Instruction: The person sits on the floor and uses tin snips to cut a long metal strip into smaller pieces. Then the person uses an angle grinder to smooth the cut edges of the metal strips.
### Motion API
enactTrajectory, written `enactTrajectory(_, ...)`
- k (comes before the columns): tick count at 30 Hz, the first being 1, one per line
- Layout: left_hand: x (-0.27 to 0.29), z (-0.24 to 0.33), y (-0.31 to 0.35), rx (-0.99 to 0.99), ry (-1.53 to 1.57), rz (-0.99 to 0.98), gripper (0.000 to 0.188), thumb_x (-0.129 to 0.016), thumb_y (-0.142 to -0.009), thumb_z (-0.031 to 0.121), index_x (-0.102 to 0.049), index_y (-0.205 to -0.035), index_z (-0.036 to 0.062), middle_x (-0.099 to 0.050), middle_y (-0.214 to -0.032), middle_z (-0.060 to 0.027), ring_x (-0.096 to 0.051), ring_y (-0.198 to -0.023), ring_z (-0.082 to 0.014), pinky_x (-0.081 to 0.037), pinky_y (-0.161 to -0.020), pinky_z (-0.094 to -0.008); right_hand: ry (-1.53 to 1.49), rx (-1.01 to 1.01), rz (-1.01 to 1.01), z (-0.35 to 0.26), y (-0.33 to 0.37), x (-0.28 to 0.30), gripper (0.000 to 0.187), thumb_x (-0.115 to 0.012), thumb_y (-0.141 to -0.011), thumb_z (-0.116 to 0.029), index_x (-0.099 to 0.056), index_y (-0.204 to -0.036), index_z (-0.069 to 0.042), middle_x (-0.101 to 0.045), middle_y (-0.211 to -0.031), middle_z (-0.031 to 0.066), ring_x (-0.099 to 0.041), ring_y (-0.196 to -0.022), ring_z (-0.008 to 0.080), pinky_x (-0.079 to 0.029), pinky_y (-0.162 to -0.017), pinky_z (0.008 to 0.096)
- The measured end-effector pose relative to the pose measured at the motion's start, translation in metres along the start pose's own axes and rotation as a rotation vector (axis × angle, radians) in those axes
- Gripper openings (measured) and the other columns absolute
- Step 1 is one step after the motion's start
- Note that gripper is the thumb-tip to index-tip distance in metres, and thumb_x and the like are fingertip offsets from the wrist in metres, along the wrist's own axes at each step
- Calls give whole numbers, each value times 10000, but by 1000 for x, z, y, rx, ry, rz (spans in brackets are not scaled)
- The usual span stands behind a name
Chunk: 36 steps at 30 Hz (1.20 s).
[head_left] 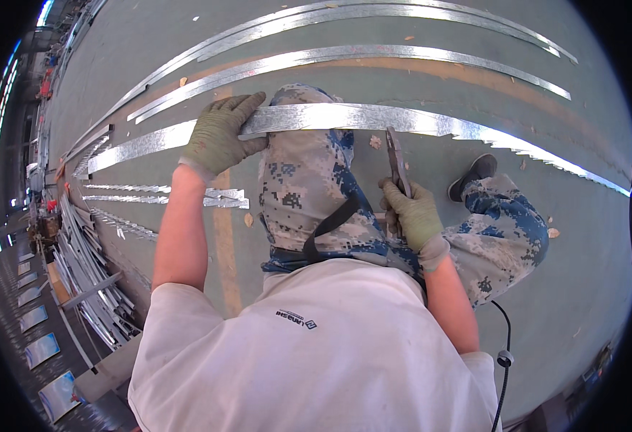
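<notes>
A long shiny metal strip (330,115) lies across my raised knee and runs out to both sides. To the right, its near edge is cut into a row of notches. My left hand (222,137), in a green work glove, is closed around the strip left of the knee. My right hand (413,212), gloved too, is wrapped round the handles of dark metal tin snips (396,158). The snips' tips meet the strip's near edge, short of the notched stretch. How far the jaws are parted cannot be made out.
More long metal strips (344,54) lie on the grey floor ahead. Notched offcuts (226,198) lie left of my leg. A heap of metal profiles (96,277) sits further left. My dark shoe (474,173) is at the right, and a black cord (507,345) hangs at my right side.
</notes>
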<state>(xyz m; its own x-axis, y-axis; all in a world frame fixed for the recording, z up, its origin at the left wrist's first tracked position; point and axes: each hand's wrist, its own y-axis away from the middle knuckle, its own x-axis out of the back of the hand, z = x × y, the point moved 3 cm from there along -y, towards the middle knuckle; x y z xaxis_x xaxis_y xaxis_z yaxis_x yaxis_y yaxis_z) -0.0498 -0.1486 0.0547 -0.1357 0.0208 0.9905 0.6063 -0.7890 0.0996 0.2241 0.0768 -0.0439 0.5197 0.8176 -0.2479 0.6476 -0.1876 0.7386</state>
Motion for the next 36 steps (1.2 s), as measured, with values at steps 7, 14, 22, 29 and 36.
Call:
enactTrajectory(7, -19, -12, 3, -36, 17, 112, 738, -869, -771, 292, -618, -1454, 170, -717, -1237, -92, -652, -1152, -329, -482, -1035, -463, 11, 1, 10, 4, -3, 0, 297, -732, -1014, -335, -644, -951, -58, -594, -702, 22, -529, -517, 110, -374, -424, 284)
enactTrajectory(14, -14, -7, 3, -121, -25, 277, 657, -869, -738, 142, -688, -1370, 161, -746, -1127, -77, -694, -1021, -303, -557, -908, -432, 29, 7, 44, 0, -1, 0, 322, -749, -998, -341, -672, -980, -29, -621, -691, 53, -591, -528, 133, -450, -439, 294)
enactTrajectory(22, -17, -10, 5, -111, -61, 254, 652, -860, -731, 144, -691, -1360, 159, -751, -1124, -76, -694, -994, -307, -565, -876, -432, 21, 21, 30, 3, -3, -1, 298, -732, -1012, -317, -701, -1070, -27, -667, -779, 57, -626, -576, 146, -484, -479, 312)
enactTrajectory(29, -13, -9, 4, -102, -36, 254, 726, -890, -737, 227, -651, -1419, 162, -724, -1234, -73, -665, -1157, -295, -501, -1040, -463, 46, 23, 17, 6, -4, 2, 345, -707, -1031, -283, -689, -1245, -12, -683, -859, 61, -637, -610, 139, -502, -520, 300)
enactTrajectory(36, 5, -33, 22, -17, -227, 242, 724, -869, -760, 207, -627, -1441, 167, -728, -1227, -73, -659, -1198, -303, -474, -1072, -502, 67, 20, 11, 3, -9, 0, 351, -690, -1038, -260, -681, -1274, -1, -677, -854, 55, -635, -606, 135, -501, -528, 291)
